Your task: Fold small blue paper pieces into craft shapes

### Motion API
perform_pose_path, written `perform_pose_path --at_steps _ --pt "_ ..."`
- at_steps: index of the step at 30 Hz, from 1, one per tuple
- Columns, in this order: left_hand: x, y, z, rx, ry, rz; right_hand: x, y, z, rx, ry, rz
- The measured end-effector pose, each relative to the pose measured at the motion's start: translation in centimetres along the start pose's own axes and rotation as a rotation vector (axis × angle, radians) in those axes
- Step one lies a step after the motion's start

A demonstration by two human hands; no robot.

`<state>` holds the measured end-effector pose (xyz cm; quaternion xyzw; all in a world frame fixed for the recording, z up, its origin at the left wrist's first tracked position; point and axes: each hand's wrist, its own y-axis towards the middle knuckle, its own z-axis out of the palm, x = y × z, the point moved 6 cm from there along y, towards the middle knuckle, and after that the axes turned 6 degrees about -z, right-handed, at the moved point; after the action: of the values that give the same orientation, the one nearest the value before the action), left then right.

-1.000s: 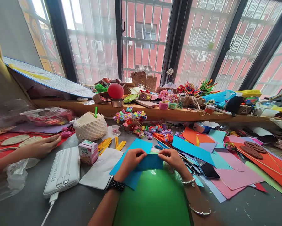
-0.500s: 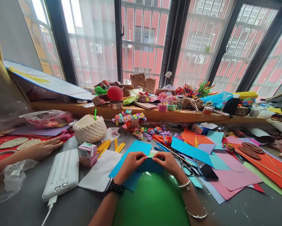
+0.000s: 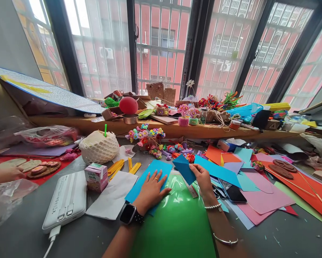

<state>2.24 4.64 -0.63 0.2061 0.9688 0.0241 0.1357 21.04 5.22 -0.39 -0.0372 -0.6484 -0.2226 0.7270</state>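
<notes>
My left hand (image 3: 151, 191) lies flat with its fingers spread on a bright blue paper sheet (image 3: 159, 167). A ring and a black smartwatch show on that hand and wrist. My right hand (image 3: 203, 177) pinches a darker blue folded piece of paper (image 3: 184, 168) by its right side, raised above the table. Under and between my hands is a glossy green sheet (image 3: 174, 225), its surface catching the light. Part of a ruler (image 3: 192, 190) shows beside the folded paper, below my right fingers.
Scissors (image 3: 220, 193), a phone (image 3: 235, 192) and coloured papers (image 3: 265, 200) lie to the right. On the left are a white power bank (image 3: 65, 200), a small drink carton (image 3: 96, 177) and a netted coconut (image 3: 99, 147) with a straw. Another person's hand (image 3: 7, 173) is at far left.
My hands have come apart. The left now rests flat on the blue sheet; the right has lifted the folded paper up and right. The other person's hand has drawn back left.
</notes>
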Motion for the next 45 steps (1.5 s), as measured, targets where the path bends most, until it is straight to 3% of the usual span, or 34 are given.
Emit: perform_pose_path --at_steps 4,8,11,15,20,24,29,34,39,41,45 --pt "0.9 0.3 -0.7 -0.184 0.007 -0.249 -0.3 -0.5 1.5 0.137 -0.017 0.057" --pt "1.0 0.4 -2.9 -0.326 -0.449 -0.189 0.0 -1.0 2.8 0.26 -0.1 0.046" --pt "0.9 0.6 -3.2 -0.267 -0.689 -0.149 0.2 -1.5 3.8 0.428 -0.179 0.005" --pt "0.2 0.7 -2.4 -0.154 -0.656 -0.131 0.5 -2.0 4.7 0.555 -0.309 -0.079" --pt "0.4 0.6 -2.6 -0.157 -0.699 -0.16 0.5 -1.6 4.3 0.539 -0.4 -0.141" --pt "1.5 0.4 -3.1 -0.223 -0.731 -0.214 0.2 -0.5 2.5 0.404 -0.423 -0.123" --pt "1.9 0.4 -3.2 -0.242 -0.762 -0.224 0.6 0.1 0.8 0.21 -0.296 -0.091" --pt "1.5 0.5 -2.9 -0.188 -0.903 -0.23 1.0 -1.3 3.4 0.455 -0.3 -0.126" --pt "1.9 0.7 -1.6 -0.088 -1.305 -0.333 0.6 -1.5 3.7 0.348 -0.184 -0.048" --pt "2.3 0.7 -1.4 -0.109 -1.374 -0.37 0.5 -1.6 3.8 0.369 -0.139 -0.009" --pt "2.7 0.4 -1.9 -0.192 -1.321 -0.396 0.6 -2.6 4.9 0.581 -0.109 0.068"
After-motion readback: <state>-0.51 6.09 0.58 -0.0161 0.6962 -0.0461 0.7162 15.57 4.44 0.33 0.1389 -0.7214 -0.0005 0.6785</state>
